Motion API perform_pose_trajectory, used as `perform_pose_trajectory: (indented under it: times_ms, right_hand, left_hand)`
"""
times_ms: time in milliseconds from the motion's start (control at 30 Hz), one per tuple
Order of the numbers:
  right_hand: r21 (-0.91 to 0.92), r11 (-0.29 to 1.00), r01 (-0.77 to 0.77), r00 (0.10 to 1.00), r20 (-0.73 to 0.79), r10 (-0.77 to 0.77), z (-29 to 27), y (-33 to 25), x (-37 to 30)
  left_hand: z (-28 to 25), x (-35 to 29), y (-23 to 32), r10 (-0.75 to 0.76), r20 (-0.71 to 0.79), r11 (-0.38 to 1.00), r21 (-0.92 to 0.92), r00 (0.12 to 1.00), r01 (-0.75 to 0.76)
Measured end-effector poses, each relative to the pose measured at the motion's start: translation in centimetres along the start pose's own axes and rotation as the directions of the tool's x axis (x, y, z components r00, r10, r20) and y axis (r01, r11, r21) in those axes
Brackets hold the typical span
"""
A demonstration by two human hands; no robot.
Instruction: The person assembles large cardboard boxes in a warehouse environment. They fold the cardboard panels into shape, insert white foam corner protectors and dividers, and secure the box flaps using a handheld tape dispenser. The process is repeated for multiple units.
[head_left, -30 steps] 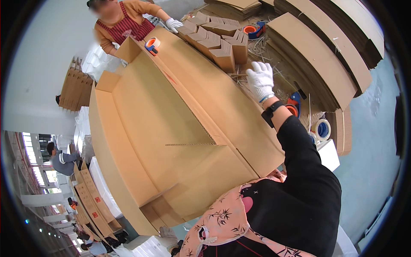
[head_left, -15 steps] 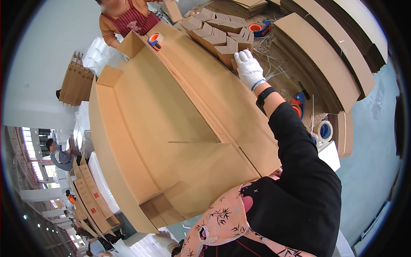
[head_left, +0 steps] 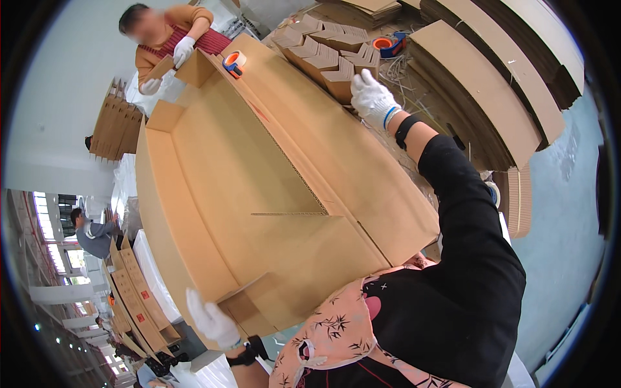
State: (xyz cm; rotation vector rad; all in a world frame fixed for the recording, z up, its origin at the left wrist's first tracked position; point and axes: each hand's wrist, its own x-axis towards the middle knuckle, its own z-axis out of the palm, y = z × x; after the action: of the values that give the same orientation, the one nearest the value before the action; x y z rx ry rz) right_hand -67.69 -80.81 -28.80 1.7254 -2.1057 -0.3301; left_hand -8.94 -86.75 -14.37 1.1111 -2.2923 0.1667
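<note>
A large open cardboard box (head_left: pixel 291 242) lies across the work surface in front of me, its side flap folded out to the right. My right hand (head_left: pixel 375 102), in a white knit glove, touches the near end of the stacked folded cardboard pieces (head_left: pixel 337 85). Its fingers are bent and closed; whatever lies between them is hidden. At the box's near left corner is my left hand (head_left: pixel 212 322), gloved too, slightly blurred, fingers stretched and nothing seen in them. An upright inner flap (head_left: pixel 249 288) stands close to it. An orange-and-blue tape dispenser (head_left: pixel 234 63) rests on the box's far right edge.
Across the box a co-worker (head_left: pixel 169 42) in white gloves holds a small cardboard piece at the far end flap. Stacked cardboard sheets (head_left: pixel 479 90) fill the right side, with another tape dispenser (head_left: pixel 389 45) and loose strapping beside them. Flat cartons (head_left: pixel 115 123) lean at left.
My left hand has come into view by the box's near left corner. My right hand has shifted slightly left, fingers still bent. The co-worker has leaned in, both hands now at the far flap.
</note>
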Motion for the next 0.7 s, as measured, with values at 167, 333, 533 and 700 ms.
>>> perform_pose_trajectory:
  times_ms: [167,333,533,700]
  right_hand:
    - [0.327,0.924,-0.198,0.98,0.054,0.191,0.0,-1.1,-3.0]
    - [0.877,0.171,-0.45,0.537,0.113,0.836,-5.6,-4.2,-11.4]
    - [0.511,-0.733,-0.45,0.609,0.775,0.167,-9.0,-15.1,-11.6]
    - [0.738,-0.402,-0.543,0.691,0.664,0.285,-9.3,-16.4,-4.7]
  left_hand:
    - [6.7,7.9,8.5,0.516,0.226,0.849,-0.266,0.827,-0.457]
    - [11.4,11.5,13.1,0.624,0.345,0.781,-0.259,0.701,-0.568]
    - [12.1,10.3,12.4,0.511,0.538,0.856,-0.243,0.67,-0.457]
    - [9.8,7.9,12.3,0.495,0.581,0.861,-0.231,0.646,-0.453]
